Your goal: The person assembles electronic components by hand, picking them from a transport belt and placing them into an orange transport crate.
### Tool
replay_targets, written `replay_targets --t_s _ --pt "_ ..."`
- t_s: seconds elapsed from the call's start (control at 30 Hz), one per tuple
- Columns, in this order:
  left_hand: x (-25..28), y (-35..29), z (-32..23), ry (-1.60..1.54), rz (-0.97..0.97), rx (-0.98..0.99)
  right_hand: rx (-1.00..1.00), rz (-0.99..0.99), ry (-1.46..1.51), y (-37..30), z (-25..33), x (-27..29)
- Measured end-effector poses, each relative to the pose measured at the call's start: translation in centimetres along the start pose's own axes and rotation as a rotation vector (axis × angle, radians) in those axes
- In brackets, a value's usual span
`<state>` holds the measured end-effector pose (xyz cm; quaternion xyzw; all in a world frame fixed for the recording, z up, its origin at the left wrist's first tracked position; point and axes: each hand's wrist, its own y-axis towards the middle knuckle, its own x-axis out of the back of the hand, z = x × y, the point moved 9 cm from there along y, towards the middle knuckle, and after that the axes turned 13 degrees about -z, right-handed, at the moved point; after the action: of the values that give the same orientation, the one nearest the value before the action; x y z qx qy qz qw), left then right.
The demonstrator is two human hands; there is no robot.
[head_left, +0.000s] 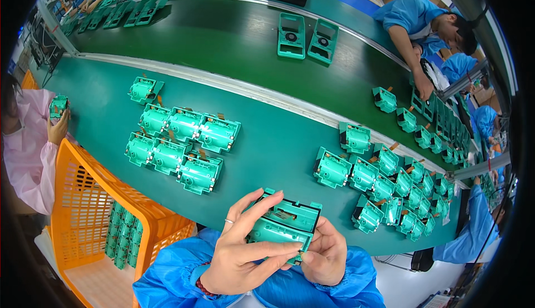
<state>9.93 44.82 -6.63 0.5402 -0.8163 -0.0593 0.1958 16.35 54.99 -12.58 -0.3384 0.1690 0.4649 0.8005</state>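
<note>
A green plastic housing with a dark rim and an open recess is held close in front of me, above the near edge of the green bench. My left hand grips it from the left, the fingers stretched over its top and front. At its right end, my right hand pinches the lower corner between thumb and fingers. Beyond the hands, several similar green housings with small brown flex strips stand in rows at the left. Another cluster of them stands at the right.
An orange crate with more green parts stands at my left. Past a pale rail runs a dark green belt carrying two green frames. A co-worker in blue works at far right; one in pink holds a housing.
</note>
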Motion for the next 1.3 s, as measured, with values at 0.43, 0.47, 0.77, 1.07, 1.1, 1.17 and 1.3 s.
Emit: replay_targets --t_s 0.43,0.47,0.77,1.07,1.1,1.17,1.3 --pt "0.0 0.4 -1.5 -0.01 -0.069 -0.099 0.009 -0.022 -0.013 -0.5 0.4 0.1" --pt "0.0 0.4 -1.7 -0.016 -0.071 -0.128 0.024 -0.022 -0.024 -0.5 0.6 0.0" --pt "-0.1 0.1 -1.5 0.014 -0.038 -0.097 -0.059 0.058 0.034 -0.6 0.4 -0.1" --pt "0.2 0.4 -1.4 0.005 -0.074 -0.098 -0.126 0.108 -0.015 -0.4 0.5 -0.3" --pt "0.2 0.5 -1.5 0.006 -0.076 -0.098 -0.075 0.113 -0.065 -0.3 0.7 -0.2" --pt "0.5 0.6 -1.7 0.055 -0.109 -0.099 -0.06 0.104 -0.093 -0.2 0.8 -0.4" --pt "0.6 0.7 -1.6 0.067 -0.115 -0.077 -0.037 0.077 -0.123 -0.1 1.0 -0.6"
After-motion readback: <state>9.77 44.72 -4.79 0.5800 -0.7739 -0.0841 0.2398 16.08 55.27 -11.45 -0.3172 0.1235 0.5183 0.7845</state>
